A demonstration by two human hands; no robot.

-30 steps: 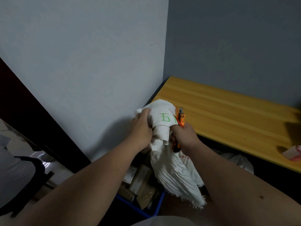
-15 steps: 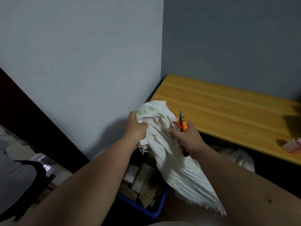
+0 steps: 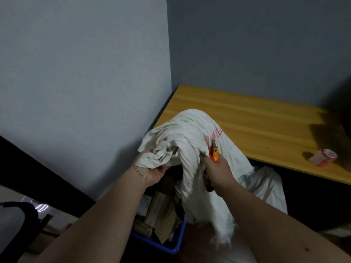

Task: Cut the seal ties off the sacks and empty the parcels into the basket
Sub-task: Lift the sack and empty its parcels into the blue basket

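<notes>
A limp white woven sack (image 3: 191, 137) with red print hangs bunched between both hands above the blue basket (image 3: 176, 242). My left hand (image 3: 153, 171) grips a fold of the sack at its left edge. My right hand (image 3: 218, 171) holds the sack's middle together with an orange cutter (image 3: 214, 153), whose tip points up. The sack's frayed open end droops toward the basket's right side. Several brown cardboard parcels (image 3: 161, 209) lie in the basket.
A wooden table (image 3: 256, 126) stands at the right against the grey wall, with a roll of pink tape (image 3: 322, 157) near its front edge. Another white sack (image 3: 266, 185) lies under the table. A dark object sits at the lower left.
The sack has been lifted and spread wider; its top now bulges over the table's edge. My left hand dropped lower and turned palm up, and the right hand shifted to the right.
</notes>
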